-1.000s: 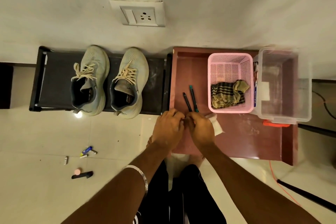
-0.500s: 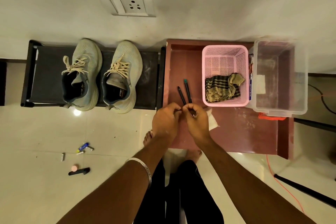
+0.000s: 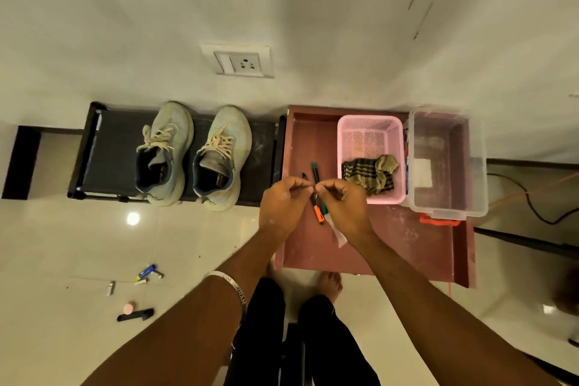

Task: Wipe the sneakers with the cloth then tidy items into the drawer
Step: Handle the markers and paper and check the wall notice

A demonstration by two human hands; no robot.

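Nearest the camera, two bare forearms reach forward over dark trousers and bare feet, a bracelet [image 3: 233, 287] on the left wrist. On the floor tiles left of the drawer [image 3: 391, 238] lie small scattered items: a blue-and-yellow tube [image 3: 146, 271], a small silver piece [image 3: 110, 288] and a black stick with a pink cap [image 3: 135, 313].

Over the drawer's near left part, the left hand [image 3: 283, 205] and the right hand [image 3: 343, 205] meet fingertip to fingertip, fingers curled, pinching something small between them; what it is cannot be made out. Just below the hands, two pens [image 3: 318, 194] lie on the drawer's floor, one with an orange end, beside a white scrap [image 3: 336, 233].

Further in, a pink basket [image 3: 369, 125] stands in the drawer's far right part and holds the checked cloth [image 3: 371, 174]. A clear plastic box [image 3: 448, 163] sits touching the basket's right side, an orange strap [image 3: 438, 219] at its near edge.

Left of the drawer, the two sneakers [image 3: 192, 155] stand side by side on a black rack [image 3: 106, 147], toes toward the wall. Above them is a wall socket [image 3: 242, 61].
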